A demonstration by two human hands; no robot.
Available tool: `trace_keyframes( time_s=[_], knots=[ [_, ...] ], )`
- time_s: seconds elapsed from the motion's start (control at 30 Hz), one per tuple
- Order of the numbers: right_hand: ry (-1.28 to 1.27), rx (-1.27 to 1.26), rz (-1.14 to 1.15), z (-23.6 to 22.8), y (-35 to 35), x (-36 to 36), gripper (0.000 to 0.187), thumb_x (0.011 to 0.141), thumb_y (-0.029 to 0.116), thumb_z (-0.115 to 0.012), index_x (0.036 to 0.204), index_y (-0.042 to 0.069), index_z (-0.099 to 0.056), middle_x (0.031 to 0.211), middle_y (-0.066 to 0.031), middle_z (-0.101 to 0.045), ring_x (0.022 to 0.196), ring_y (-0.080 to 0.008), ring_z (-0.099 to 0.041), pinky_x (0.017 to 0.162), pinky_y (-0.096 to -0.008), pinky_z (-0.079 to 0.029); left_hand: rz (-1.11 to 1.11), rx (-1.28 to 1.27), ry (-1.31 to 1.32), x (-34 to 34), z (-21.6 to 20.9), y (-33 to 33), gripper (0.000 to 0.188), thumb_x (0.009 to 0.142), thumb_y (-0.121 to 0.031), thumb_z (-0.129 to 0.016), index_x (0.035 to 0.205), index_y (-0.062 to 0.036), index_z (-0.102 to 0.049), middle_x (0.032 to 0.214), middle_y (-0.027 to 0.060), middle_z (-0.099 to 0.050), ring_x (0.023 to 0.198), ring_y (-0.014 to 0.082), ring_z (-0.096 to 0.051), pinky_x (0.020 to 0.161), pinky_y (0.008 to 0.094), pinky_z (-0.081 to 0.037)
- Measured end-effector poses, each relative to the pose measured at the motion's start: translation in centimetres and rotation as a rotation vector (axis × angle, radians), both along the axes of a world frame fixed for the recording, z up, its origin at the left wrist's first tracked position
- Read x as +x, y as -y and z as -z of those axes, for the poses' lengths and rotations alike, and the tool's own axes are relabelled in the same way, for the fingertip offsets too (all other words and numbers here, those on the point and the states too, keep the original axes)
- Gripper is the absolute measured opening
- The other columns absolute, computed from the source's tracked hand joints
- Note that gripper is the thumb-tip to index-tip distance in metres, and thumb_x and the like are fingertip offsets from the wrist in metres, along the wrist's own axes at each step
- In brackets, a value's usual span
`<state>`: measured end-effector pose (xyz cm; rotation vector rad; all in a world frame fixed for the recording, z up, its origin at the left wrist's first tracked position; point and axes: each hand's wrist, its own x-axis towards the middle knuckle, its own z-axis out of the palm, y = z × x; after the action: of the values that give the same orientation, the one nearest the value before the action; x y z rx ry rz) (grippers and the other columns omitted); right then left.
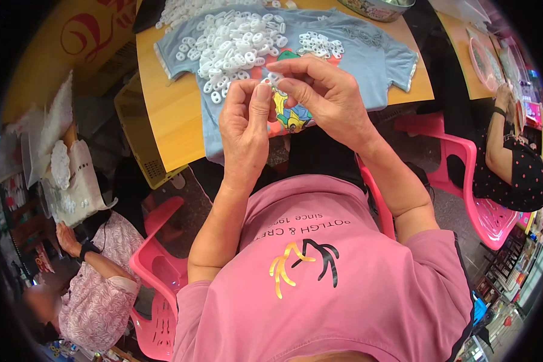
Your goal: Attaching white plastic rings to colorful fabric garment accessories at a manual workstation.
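In front of my chest, above a light blue T-shirt spread on the table, my two hands work close together. My left hand pinches a small white plastic piece between thumb and index finger. My right hand is closed at the fingertips on a white two-hole plastic piece, touching or nearly touching my left fingertips. Whether the two hands share one piece or hold two, I cannot tell. Just beyond them lies a large heap of white oval two-hole pieces. A smaller group of white pieces sits to its right.
Small grey metal parts lie on the shirt near a round tin. The yellow table has a yellow plastic crate at its left. Seated people flank me: a patterned shirt left, a dotted sleeve right. Pink chairs stand close.
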<state>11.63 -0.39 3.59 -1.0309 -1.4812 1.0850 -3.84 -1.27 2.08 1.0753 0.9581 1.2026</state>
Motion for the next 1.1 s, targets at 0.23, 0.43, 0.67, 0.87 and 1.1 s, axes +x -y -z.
trace_keyframes(
  time_s=[0.23, 0.43, 0.67, 0.87, 1.1],
  knots=[
    [0.013, 0.037, 0.012, 0.0, 0.0, -0.2, 0.021, 0.092, 0.004, -0.062, 0.112, -0.001, -0.065, 0.092, -0.0027, -0.060, 0.074, -0.0072, -0.058, 0.066, -0.0208, -0.049, -0.064, 0.010, 0.116, 0.9, 0.3, 0.3, 0.016, 0.101, -0.019, -0.053, 0.095, -0.0042, -0.054, 0.074, -0.0024, -0.051, 0.066, 0.0021, -0.044, 0.055, 0.0176, -0.035],
    [0.046, 0.084, 0.039, 0.3, -0.1, -0.9, 0.019, 0.093, 0.005, -0.062, 0.111, -0.002, -0.066, 0.090, -0.0021, -0.060, 0.076, -0.0077, -0.059, 0.068, -0.0224, -0.049, -0.076, -0.042, 0.188, 1.0, 0.7, 0.3, 0.016, 0.101, -0.020, -0.053, 0.096, -0.0045, -0.054, 0.077, -0.0021, -0.053, 0.067, 0.0023, -0.045, 0.056, 0.0172, -0.035],
    [-0.356, -0.168, -0.108, -0.2, -0.1, -0.1, 0.040, 0.094, 0.008, -0.062, 0.132, 0.001, -0.051, 0.092, -0.0041, -0.061, 0.076, -0.0090, -0.058, 0.070, -0.0223, -0.049, -0.018, 0.049, 0.171, 0.0, 0.9, 0.1, 0.033, 0.105, -0.030, -0.043, 0.113, -0.0014, -0.056, 0.102, 0.0054, -0.057, 0.093, 0.0119, -0.054, 0.082, 0.0264, -0.045],
    [-0.537, -0.346, -0.244, -0.6, 0.5, -0.6, 0.069, 0.092, 0.008, -0.064, 0.148, 0.005, -0.026, 0.096, -0.0061, -0.061, 0.075, -0.0105, -0.058, 0.067, -0.0229, -0.049, 0.124, 0.280, 0.066, -0.6, 2.1, -0.3, 0.048, 0.103, -0.041, -0.040, 0.119, 0.0000, -0.060, 0.128, 0.0113, -0.051, 0.115, 0.0179, -0.050, 0.095, 0.0302, -0.043],
    [-0.623, -0.497, -0.266, -1.1, 1.2, -1.4, 0.082, 0.088, 0.006, -0.069, 0.152, 0.010, -0.018, 0.099, -0.0074, -0.061, 0.076, -0.0115, -0.061, 0.063, -0.0203, -0.048, 0.313, 0.111, 0.383, -1.1, 1.5, 0.6, 0.049, 0.101, -0.043, -0.046, 0.115, 0.0015, -0.061, 0.131, 0.0111, -0.050, 0.096, 0.0117, -0.057, 0.073, 0.0219, -0.047]
  ],
)
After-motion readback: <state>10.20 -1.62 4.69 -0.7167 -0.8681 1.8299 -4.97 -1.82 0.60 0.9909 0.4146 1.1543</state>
